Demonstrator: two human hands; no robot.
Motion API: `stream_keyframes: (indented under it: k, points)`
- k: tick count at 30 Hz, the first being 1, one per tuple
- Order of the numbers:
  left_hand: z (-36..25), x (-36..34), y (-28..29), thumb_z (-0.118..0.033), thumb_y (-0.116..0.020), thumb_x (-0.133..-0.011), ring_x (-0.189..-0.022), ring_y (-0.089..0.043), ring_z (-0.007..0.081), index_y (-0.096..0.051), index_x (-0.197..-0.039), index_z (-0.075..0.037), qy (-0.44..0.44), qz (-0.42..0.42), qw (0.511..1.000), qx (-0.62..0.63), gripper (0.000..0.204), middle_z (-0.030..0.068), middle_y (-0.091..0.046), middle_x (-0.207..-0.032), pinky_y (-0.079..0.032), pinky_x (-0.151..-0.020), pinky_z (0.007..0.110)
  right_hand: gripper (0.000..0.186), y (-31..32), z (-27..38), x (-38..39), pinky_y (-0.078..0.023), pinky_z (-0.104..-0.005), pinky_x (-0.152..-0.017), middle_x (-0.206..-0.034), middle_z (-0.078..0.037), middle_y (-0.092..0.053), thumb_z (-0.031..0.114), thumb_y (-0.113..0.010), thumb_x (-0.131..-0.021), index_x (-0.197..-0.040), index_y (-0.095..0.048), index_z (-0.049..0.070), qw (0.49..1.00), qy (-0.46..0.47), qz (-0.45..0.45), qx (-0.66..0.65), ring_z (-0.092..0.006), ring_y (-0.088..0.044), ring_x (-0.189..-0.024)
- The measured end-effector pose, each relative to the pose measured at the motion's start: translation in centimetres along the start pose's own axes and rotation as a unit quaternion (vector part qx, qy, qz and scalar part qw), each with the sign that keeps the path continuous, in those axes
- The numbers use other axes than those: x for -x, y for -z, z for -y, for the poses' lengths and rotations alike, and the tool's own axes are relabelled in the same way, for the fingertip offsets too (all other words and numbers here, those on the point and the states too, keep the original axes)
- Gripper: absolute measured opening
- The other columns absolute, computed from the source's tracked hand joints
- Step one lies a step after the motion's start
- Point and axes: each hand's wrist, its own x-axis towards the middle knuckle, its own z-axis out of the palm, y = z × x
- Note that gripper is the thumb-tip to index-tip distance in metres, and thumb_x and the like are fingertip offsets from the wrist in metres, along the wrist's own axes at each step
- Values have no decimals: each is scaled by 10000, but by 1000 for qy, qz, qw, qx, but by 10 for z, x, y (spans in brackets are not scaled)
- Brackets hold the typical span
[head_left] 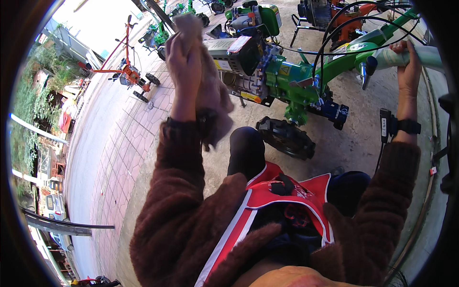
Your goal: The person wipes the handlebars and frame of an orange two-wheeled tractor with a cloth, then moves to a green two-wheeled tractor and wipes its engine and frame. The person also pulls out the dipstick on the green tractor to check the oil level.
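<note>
My raised left hand (184, 64) is closed on a greyish-pink cloth (210, 81), which hangs down past my wrist. It is beside the engine end of a green walk-behind tiller (282, 76). To the right, my right hand (409, 67) is wrapped around a thick, pale whitish-green tube (430, 56) near the tiller's green handle frame (351, 56). Whether this tube belongs to the tiller, I cannot tell. Just ahead of my knees is the tiller's black knobbly wheel (287, 138).
Black cables (320, 43) loop over the tiller's handle. An orange machine (330, 21) stands behind it, and an orange two-wheeled tiller (131, 74) is at the left on pink paving (119, 138). More green machines (155, 38) stand farther off. A wall edge (432, 143) runs along the right.
</note>
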Motion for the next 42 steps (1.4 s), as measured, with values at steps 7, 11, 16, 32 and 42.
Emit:
stream_keyframes:
  k: [7, 11, 16, 32, 42]
  points:
    - [25, -12, -93, -349, -646, -866, -1029, -619, 373, -652, -1084, -51, -126, 348, 929, 32, 368, 187, -652, -1082, -471, -924, 432, 230, -5, 3, 3, -477, -398, -986, -828, -61, -630, 239, -641, -930, -917, -624, 11, 1000, -8, 1, 5, -187, -632, -860]
    - [64, -15, -115, -462, -554, -894, -1082, -615, 368, -643, -1125, -37, -45, 343, 937, -54, 493, 199, -658, -1123, -467, -939, 445, 215, -6, 6, 8, -458, -401, -1006, -840, -52, -613, 230, -633, -935, -893, -610, 20, 1000, -3, 12, 19, -185, -615, -875]
    - [136, -40, -105, -470, -564, -901, -1062, -628, 372, -630, -1174, -30, 42, 350, 928, -119, 522, 209, -667, -1117, -483, -905, 428, 204, -6, 8, 7, -458, -397, -1003, -816, -43, -588, 218, -627, -936, -866, -595, 29, 1000, -9, 7, 20, -180, -591, -857]
    - [59, -31, -92, -279, -547, -937, -1101, -619, 283, -648, -1179, -87, 16, 369, 926, -73, 324, 115, -655, -1192, -489, -917, 356, 209, -11, 6, 7, -445, -389, -1008, -823, -40, -585, 228, -628, -935, -851, -597, 39, 1000, -11, 8, -11, -175, -583, -850]
    - [154, -59, -128, -388, -502, -909, -1020, -648, 346, -646, -1145, -46, 68, 390, 902, -175, 439, 191, -680, -1108, -485, -886, 411, 215, 7, 4, 2, -430, -402, -1040, -856, -49, -612, 239, -633, -935, -908, -606, 28, 1000, -24, -5, 16, -202, -620, -923]
